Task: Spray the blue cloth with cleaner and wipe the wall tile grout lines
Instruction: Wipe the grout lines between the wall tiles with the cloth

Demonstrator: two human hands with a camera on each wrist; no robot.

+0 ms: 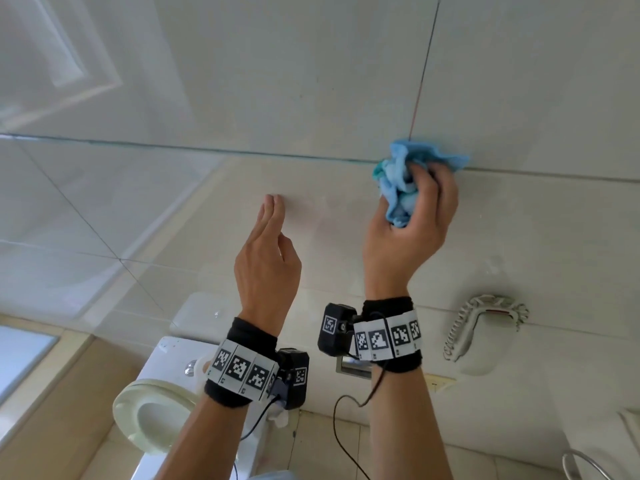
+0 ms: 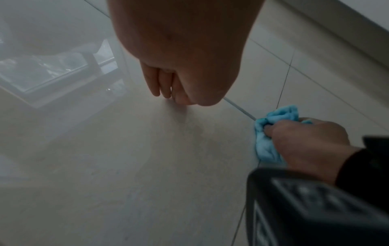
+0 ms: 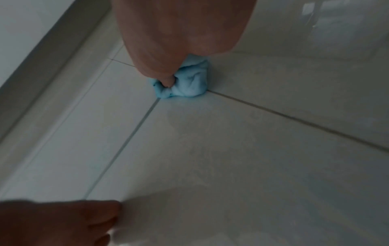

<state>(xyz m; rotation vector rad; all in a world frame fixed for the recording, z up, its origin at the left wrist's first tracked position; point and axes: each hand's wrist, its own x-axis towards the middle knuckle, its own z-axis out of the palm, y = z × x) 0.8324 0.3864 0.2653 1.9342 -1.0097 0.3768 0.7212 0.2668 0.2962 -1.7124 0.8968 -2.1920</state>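
Observation:
My right hand (image 1: 415, 216) grips a bunched blue cloth (image 1: 403, 181) and presses it against the wall where a horizontal grout line (image 1: 207, 149) meets a vertical grout line (image 1: 424, 67). From the right wrist, the blue cloth (image 3: 187, 79) sits on that crossing, held by curled fingers (image 3: 166, 81). My left hand (image 1: 268, 244) is to the left of it with straight fingers, fingertips (image 1: 273, 199) touching the tile and holding nothing. In the left wrist view the left hand (image 2: 168, 93) leans on the tile, with the blue cloth (image 2: 271, 133) to its right. No spray bottle is in view.
A white toilet (image 1: 152, 410) with its tank (image 1: 204, 317) stands below my left arm. A wall-mounted white brush-like holder (image 1: 485, 320) hangs at lower right. A metal fitting (image 1: 353, 367) sits on the wall under my right wrist. Glossy tiles reflect a window (image 1: 65, 53) at upper left.

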